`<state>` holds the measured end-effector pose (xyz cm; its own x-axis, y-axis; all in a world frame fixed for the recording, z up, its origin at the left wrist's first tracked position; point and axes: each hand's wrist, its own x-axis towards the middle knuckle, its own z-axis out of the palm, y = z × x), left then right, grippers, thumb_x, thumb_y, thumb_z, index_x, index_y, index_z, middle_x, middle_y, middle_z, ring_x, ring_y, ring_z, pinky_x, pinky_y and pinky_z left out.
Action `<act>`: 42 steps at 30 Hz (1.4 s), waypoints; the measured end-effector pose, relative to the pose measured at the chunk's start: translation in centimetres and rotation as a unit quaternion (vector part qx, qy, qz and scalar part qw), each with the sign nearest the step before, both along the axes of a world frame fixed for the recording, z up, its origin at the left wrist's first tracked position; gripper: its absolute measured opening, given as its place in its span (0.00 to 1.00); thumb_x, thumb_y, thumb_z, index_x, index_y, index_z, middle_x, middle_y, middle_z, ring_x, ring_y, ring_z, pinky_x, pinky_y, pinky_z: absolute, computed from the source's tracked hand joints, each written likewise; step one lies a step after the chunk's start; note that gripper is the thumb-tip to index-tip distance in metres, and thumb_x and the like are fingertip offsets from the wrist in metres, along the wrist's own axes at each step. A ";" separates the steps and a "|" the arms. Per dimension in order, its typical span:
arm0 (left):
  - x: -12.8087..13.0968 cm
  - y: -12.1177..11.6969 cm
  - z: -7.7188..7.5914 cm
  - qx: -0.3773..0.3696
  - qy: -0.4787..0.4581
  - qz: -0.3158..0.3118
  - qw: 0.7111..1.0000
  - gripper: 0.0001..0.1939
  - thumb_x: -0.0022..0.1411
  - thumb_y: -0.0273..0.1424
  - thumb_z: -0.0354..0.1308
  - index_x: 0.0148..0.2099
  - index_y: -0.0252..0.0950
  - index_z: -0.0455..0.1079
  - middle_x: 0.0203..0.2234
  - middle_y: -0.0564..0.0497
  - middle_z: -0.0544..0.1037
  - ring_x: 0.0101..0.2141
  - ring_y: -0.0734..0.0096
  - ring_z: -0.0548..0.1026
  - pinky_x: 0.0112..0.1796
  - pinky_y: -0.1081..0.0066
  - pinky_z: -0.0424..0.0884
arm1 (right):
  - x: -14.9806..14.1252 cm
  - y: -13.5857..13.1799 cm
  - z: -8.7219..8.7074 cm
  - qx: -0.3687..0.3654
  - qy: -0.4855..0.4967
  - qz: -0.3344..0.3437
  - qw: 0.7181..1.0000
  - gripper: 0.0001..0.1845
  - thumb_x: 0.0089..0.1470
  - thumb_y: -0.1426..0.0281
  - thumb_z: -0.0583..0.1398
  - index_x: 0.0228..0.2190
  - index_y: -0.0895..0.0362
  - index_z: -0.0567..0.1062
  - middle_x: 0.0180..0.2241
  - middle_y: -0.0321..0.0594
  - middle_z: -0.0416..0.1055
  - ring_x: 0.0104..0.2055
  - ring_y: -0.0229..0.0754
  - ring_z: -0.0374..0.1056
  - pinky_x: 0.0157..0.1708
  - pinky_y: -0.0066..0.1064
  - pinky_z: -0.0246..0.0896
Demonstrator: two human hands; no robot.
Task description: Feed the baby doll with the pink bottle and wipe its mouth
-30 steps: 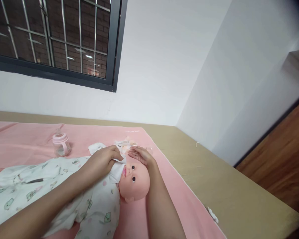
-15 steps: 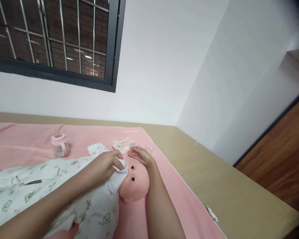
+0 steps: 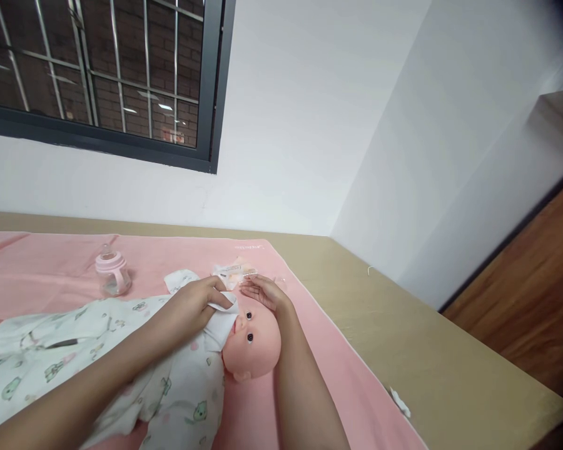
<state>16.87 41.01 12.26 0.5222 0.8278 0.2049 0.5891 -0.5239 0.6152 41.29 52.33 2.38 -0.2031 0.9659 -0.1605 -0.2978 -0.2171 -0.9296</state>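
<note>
A baby doll [image 3: 256, 340] in a white printed sleepsuit [image 3: 122, 356] lies on its back on a pink blanket [image 3: 333, 387], head to the right. My left hand [image 3: 197, 303] pinches a folded white cloth [image 3: 221, 322] and holds it against the doll's mouth and chin. My right hand [image 3: 265, 292] rests flat on top of the doll's forehead, fingers stretched out and together.
A small pink-capped baby bottle [image 3: 112, 274] stands on the blanket behind the doll. A small packet [image 3: 234, 272] lies just beyond my hands. A white scrap [image 3: 400, 403] sits on the tan surface [image 3: 426, 337] to the right. Walls and a barred window [image 3: 98, 69] stand behind.
My left hand has shifted the white cloth slightly over the doll's mouth, up toward the eyes and back down. My right hand has stayed on the forehead.
</note>
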 end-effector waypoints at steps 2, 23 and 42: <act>-0.3 0.2 0.2 0.033 -0.011 -0.007 0.999 0.24 0.48 0.16 0.43 0.34 0.40 0.79 0.43 0.51 0.74 0.41 0.69 0.73 0.35 0.76 0.69 | 0.0 0.0 0.0 -0.002 -0.001 0.000 1.000 0.06 0.58 0.75 0.57 0.36 0.64 0.73 0.32 0.49 0.77 0.36 0.40 0.76 0.45 0.32 0.72; -0.4 -1.9 1.1 0.037 0.094 -0.062 0.993 0.08 0.53 0.27 0.52 0.34 0.38 0.72 0.32 0.52 0.77 0.34 0.65 0.74 0.32 0.72 0.62 | -0.1 -0.1 0.0 0.003 0.005 -0.008 1.000 0.06 0.57 0.74 0.59 0.37 0.63 0.73 0.31 0.46 0.77 0.35 0.41 0.76 0.47 0.34 0.71; -0.1 -0.5 1.0 0.081 0.108 -0.033 0.990 0.10 0.56 0.28 0.51 0.32 0.37 0.74 0.29 0.49 0.79 0.33 0.62 0.74 0.35 0.70 0.62 | -0.2 -0.3 0.3 -0.001 -0.005 -0.007 1.000 0.04 0.57 0.75 0.59 0.35 0.63 0.73 0.31 0.46 0.76 0.36 0.40 0.76 0.44 0.31 0.72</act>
<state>16.73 40.48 13.25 0.6204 0.7556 0.2101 0.6585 -0.6474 0.3838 41.13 52.01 2.70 -0.1885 0.9683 -0.1637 -0.2914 -0.2144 -0.9323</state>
